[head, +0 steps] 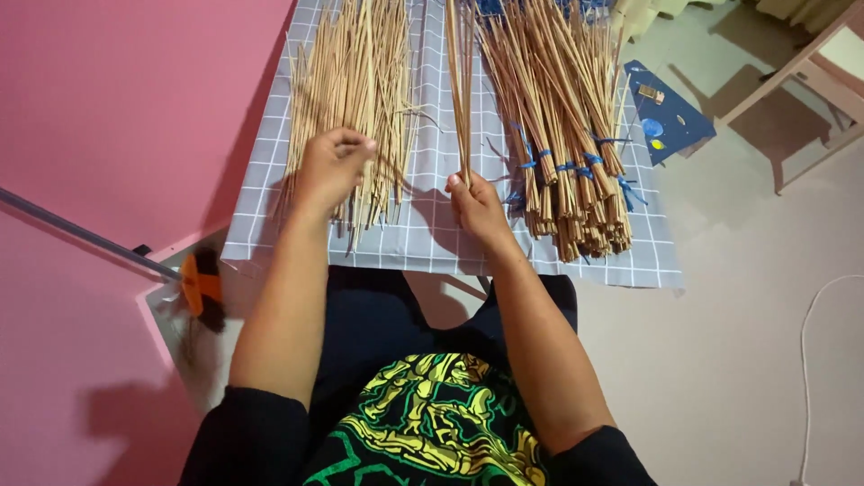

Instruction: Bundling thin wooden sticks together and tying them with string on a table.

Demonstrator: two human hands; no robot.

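1. A thin bunch of sticks stands out straight ahead of the right hand, whose fingers are closed around its near end. The bunch lies on the cloth, in the gap between the two larger heaps.
2. The left hand rests on the loose pile of sticks, with its fingers curled and the fingertips pinched together on a few of them. How many it grips cannot be told.
3. The loose pile fans out ahead of the left fingers and runs under the palm, its near ends poking out just behind the hand.
4. Just to the right of the right fingers lie the tied bundles, bound with blue strings. They are close beside the knuckles, but apart from them.
5. All of this lies on a grey checked cloth spread on the floor.
6. Farther right of the bundles, beyond the cloth's edge, sits a dark blue board with small items on it, and past that a wooden chair leg.
7. To the left of the left hand is a pink wall.
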